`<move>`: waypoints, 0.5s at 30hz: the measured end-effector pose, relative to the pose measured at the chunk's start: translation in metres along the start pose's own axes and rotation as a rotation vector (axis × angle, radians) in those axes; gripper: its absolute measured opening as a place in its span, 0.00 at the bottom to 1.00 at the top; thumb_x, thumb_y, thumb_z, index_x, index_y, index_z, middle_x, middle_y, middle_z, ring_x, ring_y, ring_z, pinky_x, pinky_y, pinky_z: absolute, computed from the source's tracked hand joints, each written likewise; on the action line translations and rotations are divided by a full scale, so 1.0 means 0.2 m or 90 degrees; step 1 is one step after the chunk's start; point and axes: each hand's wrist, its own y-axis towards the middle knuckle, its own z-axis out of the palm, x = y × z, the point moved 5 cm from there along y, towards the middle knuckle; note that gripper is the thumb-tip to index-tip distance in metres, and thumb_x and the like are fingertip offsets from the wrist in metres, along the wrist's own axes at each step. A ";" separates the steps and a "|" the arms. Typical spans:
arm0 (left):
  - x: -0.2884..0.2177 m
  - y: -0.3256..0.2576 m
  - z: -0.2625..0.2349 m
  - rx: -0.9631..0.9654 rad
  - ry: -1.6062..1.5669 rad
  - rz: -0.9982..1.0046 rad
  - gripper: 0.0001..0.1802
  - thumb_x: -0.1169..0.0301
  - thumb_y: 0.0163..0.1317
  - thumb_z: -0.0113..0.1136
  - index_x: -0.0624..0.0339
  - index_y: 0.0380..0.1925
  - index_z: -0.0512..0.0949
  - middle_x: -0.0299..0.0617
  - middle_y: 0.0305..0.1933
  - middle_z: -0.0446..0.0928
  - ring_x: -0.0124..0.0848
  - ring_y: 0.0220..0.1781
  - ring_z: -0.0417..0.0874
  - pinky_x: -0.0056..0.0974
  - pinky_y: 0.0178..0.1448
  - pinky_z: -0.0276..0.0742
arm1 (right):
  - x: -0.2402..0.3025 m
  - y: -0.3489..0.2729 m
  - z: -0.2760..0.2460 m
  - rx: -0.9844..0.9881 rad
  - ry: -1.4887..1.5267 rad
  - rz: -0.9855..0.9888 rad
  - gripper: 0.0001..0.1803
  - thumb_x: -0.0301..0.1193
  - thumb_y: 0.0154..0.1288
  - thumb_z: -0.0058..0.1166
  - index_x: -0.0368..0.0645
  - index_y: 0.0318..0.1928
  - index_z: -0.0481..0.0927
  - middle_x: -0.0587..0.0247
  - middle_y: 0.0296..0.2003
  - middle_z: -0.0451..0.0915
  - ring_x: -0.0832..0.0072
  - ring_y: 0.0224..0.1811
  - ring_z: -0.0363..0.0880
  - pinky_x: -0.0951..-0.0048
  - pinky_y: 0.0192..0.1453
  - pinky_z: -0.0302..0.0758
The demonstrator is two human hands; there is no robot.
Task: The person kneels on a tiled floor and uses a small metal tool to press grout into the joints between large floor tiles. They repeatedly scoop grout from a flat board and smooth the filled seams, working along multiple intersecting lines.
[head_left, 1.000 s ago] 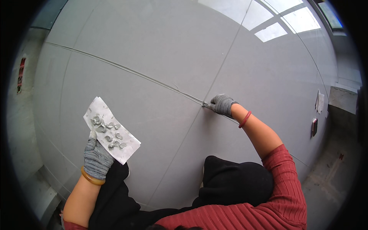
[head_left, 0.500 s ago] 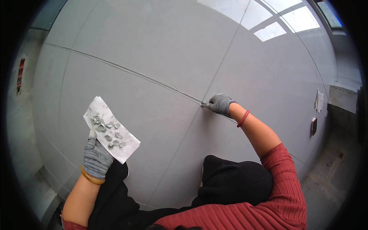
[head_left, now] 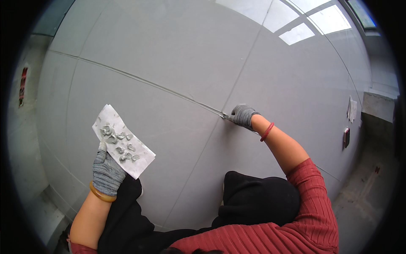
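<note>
In a grey knitted glove, my left hand (head_left: 108,172) grips the lower left edge of a folded white paper (head_left: 141,163). Several blobs of grey paste (head_left: 112,139) lie on that paper. My right hand (head_left: 244,116), gloved the same way, is closed round a small tool whose tip (head_left: 224,115) touches the floor where two joints cross. My fingers hide most of the tool, so its kind is unclear. From the tip, a joint edged with thin grey lines (head_left: 156,86) runs to the far left across the large grey tiles (head_left: 177,55).
At the right a dark phone-like object (head_left: 346,138) and a crumpled white paper (head_left: 352,110) lie on the tiles. Bare concrete wall (head_left: 31,127) with a red-edged slot (head_left: 23,86) bounds the left side. A concrete ledge (head_left: 379,108) stands at the far right.
Hardly anything differs. The tool tip stays at the joint crossing, and the paper with paste remains in my left hand, with only a slight shift of the view.
</note>
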 end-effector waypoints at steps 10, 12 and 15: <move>-0.02 0.02 -0.04 0.090 0.043 -0.004 0.31 0.53 0.72 0.38 0.50 0.71 0.52 0.44 0.73 0.53 0.44 0.73 0.54 0.55 0.74 0.48 | -0.08 -0.04 0.12 -0.034 -0.004 0.045 0.25 0.48 0.60 0.49 0.34 0.31 0.83 0.46 0.23 0.79 0.54 0.26 0.77 0.57 0.38 0.75; -0.02 0.03 -0.04 0.105 0.051 -0.007 0.31 0.53 0.71 0.38 0.50 0.71 0.52 0.43 0.73 0.53 0.44 0.73 0.54 0.55 0.74 0.49 | -0.11 -0.05 0.14 -0.027 -0.007 0.062 0.25 0.48 0.60 0.50 0.34 0.30 0.83 0.46 0.23 0.79 0.54 0.26 0.78 0.57 0.38 0.75; -0.02 0.03 -0.03 0.117 0.067 -0.015 0.30 0.53 0.72 0.37 0.47 0.71 0.53 0.40 0.73 0.54 0.42 0.73 0.54 0.53 0.75 0.45 | -0.19 -0.08 0.16 -0.024 -0.043 0.077 0.25 0.48 0.60 0.50 0.34 0.28 0.83 0.47 0.22 0.79 0.54 0.26 0.78 0.58 0.38 0.75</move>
